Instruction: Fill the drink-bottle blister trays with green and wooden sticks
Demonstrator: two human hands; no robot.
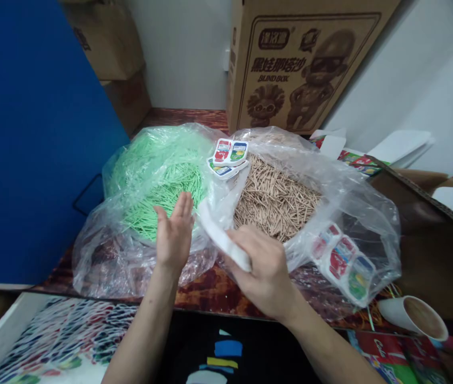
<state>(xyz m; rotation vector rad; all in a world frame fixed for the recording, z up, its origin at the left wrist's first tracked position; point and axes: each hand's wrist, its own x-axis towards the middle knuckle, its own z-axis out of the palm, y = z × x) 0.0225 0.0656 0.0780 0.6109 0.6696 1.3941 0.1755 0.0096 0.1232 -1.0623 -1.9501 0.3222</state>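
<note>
**Gripping a White Piece Edge-On between Two Bags of Sticks**

Held in the right hand (262, 264): a slim white piece (221, 237), near end clasped by curled fingers, far end angled up toward the gap between green sticks (180, 178) and brown sticks (276, 200). Seen only edge-on and slightly blurred, so perhaps like the pair of printed packs (230, 152) beyond, but impossible to confirm. Note the left hand (174, 234) just beside the far end, holding nothing, four fingers close together, thumb spread away.

To manage well, grip the white piece by its rim without squeezing the middle, and bring the left palm in to steady the far end before any turn. Work above the loose film rather than against it.

Use the open air over both heaps. Avoid snagging the left clear bag (98, 261) or the right clear bag (350, 200), both slumped toward the wood-grain table edge (214, 288). Beware the blue panel (30, 149) at left, the BLIND BOX carton (314, 69) behind, and, at right, the strip of printed packs (344, 261) and tilted paper cup (392, 313).
</note>
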